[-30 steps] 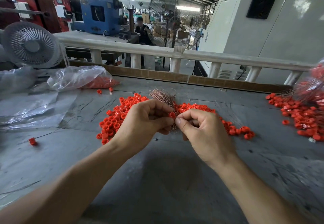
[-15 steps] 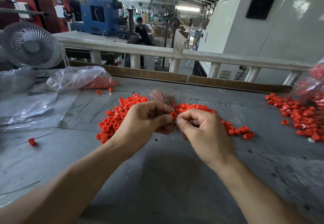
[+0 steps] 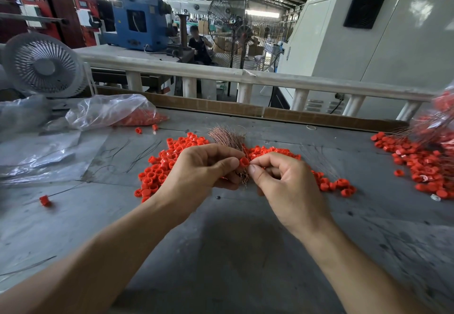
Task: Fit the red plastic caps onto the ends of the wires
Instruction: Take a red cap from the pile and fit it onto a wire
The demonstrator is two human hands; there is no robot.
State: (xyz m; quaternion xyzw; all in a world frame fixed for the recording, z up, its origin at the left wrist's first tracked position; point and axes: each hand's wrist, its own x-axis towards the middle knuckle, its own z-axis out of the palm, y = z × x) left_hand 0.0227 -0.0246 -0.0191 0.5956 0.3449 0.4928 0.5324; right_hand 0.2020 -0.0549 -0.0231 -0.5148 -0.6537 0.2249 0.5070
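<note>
Pinching item: one red cap, held at the fingertips where the two hands meet, above the grey table.

Left hand: fingers curled, thumb and forefinger closed on the cap's left side; a bundle of copper wires runs through the lower fingers and fans out beyond the knuckles.

Right hand: fingers curled, thumb tip and forefinger meeting just right of the cap, touching it; whether they grip a wire end there cannot be told.

Loose caps: red heap on the table behind and beside both hands, spreading left and right.

Second heap of caps: far right, well apart from the hands.

Stray cap: alone, far left.

Plastic bag: clear, holding red caps, at the table's far left.

Small fan: behind the bag.
</note>
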